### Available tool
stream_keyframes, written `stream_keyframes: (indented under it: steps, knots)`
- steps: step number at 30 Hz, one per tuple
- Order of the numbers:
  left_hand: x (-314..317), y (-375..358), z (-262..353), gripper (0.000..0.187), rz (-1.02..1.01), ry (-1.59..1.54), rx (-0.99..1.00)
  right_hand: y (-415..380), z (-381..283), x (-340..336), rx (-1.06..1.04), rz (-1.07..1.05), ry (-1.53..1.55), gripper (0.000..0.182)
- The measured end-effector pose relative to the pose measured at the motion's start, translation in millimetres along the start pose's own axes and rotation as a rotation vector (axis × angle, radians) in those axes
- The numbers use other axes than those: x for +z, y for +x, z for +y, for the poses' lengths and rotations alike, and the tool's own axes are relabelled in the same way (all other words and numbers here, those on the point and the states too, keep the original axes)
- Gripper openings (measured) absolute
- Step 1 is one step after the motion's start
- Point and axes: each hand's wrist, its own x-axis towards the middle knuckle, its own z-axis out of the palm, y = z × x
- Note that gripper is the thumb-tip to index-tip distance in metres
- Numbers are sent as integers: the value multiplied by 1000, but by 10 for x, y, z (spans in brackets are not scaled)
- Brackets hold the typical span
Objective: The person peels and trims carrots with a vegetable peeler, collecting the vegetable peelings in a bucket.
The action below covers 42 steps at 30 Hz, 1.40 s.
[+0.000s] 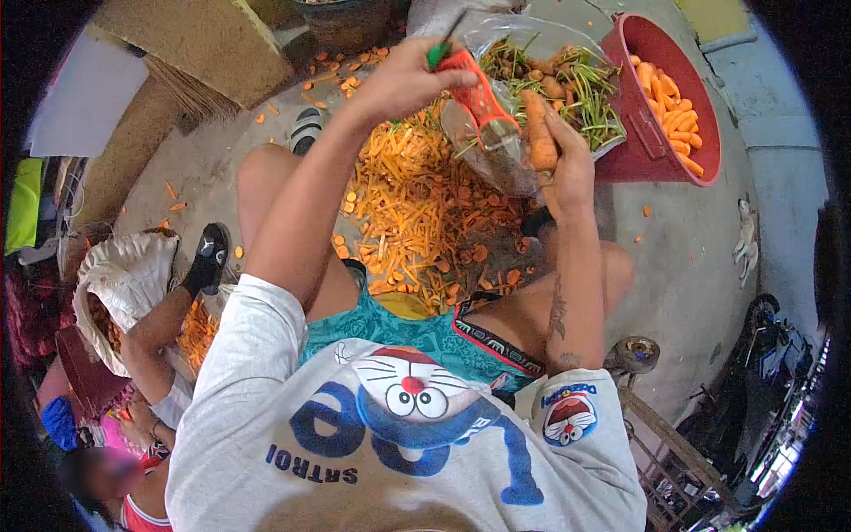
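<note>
My left hand is closed round an orange-red peeler with holes in its handle. A small green piece with a dark narrow tip also shows at that hand, but I cannot make out what it is. On the right, my right hand grips a carrot, held upright close beside the peeler's blade end. Behind both hands lies a clear plastic bag of carrots with green stems. Below them, carrot peelings and cut carrot ends are heaped on the floor between my legs.
A red tub at the right, tipped towards me, holds peeled orange carrots. Another person's leg and hand show at the lower left, near a white sack. Cardboard leans at the upper left; a motorcycle stands at the right.
</note>
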Motion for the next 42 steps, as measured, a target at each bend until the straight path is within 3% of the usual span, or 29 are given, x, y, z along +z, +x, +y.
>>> stream_keyframes:
  steps: [3,6,9,11,12,13,15,16,18,20,21,23,24,25,27,29,30,32,35,36,37,39,40,42]
  knots:
    - [-74,-64,224,21,59,-117,-44,-19,45,105,46,46,10,39]
    - [27,-51,233,22,66,-192,-117,23,97,38,32,-53,127,40]
    - [241,-43,241,22,81,-217,-36,31,135,60,13,-53,109,41]
    - [344,-50,233,22,78,-154,160,-77,24,229,31,-32,78,39]
    - [308,-42,225,23,54,-212,103,-113,-13,235,36,-31,77,39]
    - [218,5,165,23,53,-215,100,-144,-49,225,32,-78,72,39]
    - [-19,99,29,24,277,-43,106,-161,-68,170,30,-127,66,39]
    - [-146,110,185,11,336,-118,-40,-141,-72,128,53,-169,90,39]
    - [-133,67,37,16,376,-104,-39,-52,-26,-27,69,-211,117,40]
    - [50,31,129,23,364,-111,-40,51,51,-143,89,-410,308,45]
    - [204,-32,257,23,358,-113,-40,38,68,-125,86,-404,310,45]
    - [403,-115,405,21,164,-189,254,-73,-58,230,5,-7,109,44]
    - [336,-71,293,21,192,-154,125,-92,-53,198,11,-4,106,44]
    - [201,-31,266,21,191,-159,116,-125,-47,144,26,-84,117,45]
    - [-155,93,335,13,407,-76,-92,-89,-27,-36,36,-172,129,45]
    - [-157,80,243,11,445,-121,-17,54,22,-213,176,-668,527,46]
    - [-22,31,194,15,407,-89,-7,68,34,-218,170,-673,527,46]
    - [324,-114,368,23,251,-180,123,-76,-46,64,54,-105,127,47]
    - [282,-109,368,22,239,-44,121,-177,-104,263,-40,-72,94,49]
    - [140,-14,269,21,368,-61,127,-159,-68,77,8,-232,62,47]
    - [-56,66,12,21,394,-91,40,-100,-21,-86,9,-236,62,47]
    - [-229,71,-118,20,485,-72,-12,17,45,-255,172,-619,454,46]
    - [-148,37,-32,20,487,-66,-5,-6,15,-134,166,-626,454,46]
    - [209,-110,246,20,315,21,87,-152,-49,205,17,16,128,47]
